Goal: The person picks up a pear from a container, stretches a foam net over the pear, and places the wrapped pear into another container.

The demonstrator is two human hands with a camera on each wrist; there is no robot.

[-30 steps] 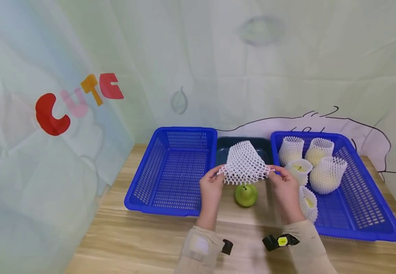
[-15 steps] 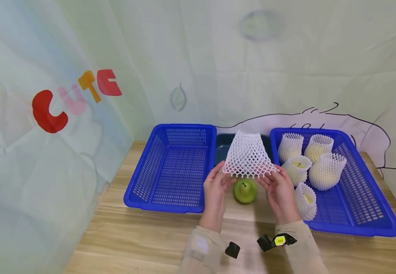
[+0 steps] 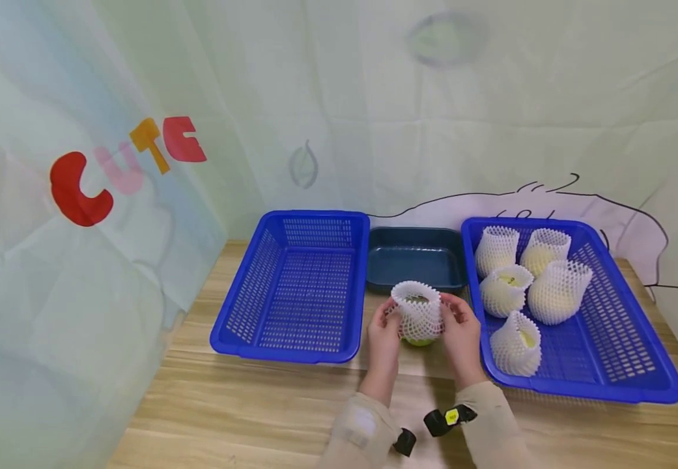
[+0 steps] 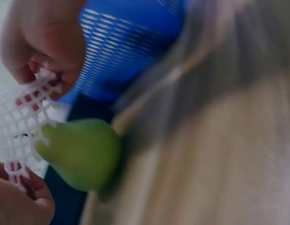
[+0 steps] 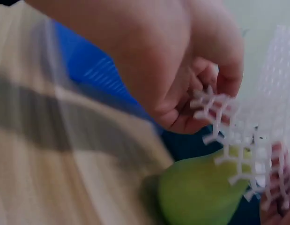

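Note:
A white foam fruit net (image 3: pixel 417 311) sits over the green pear (image 3: pixel 419 341), which stands on the table between my hands. Green shows below the net's lower edge. In the left wrist view, the net's fringe lies around the narrow top of the pear (image 4: pixel 88 152). My left hand (image 3: pixel 384 339) pinches the net's left edge. Opposite it, my right hand (image 3: pixel 462 335) pinches the right edge; its fingertips partly show through the mesh in the right wrist view. The net's upper opening faces up in the head view.
A blue basket (image 3: pixel 282 357) stands at the left. Another blue basket (image 3: pixel 620 394) at the right holds several netted pears (image 3: pixel 555 299). Between them at the back is a dark green tray (image 3: pixel 415 288). A printed cloth (image 3: pixel 339 163) hangs behind the table (image 3: pixel 245 410).
Both hands have lowered the net from above the tray onto the pear and drawn closer together. The net's wide, spread edge now lies around the pear, and the tray is uncovered.

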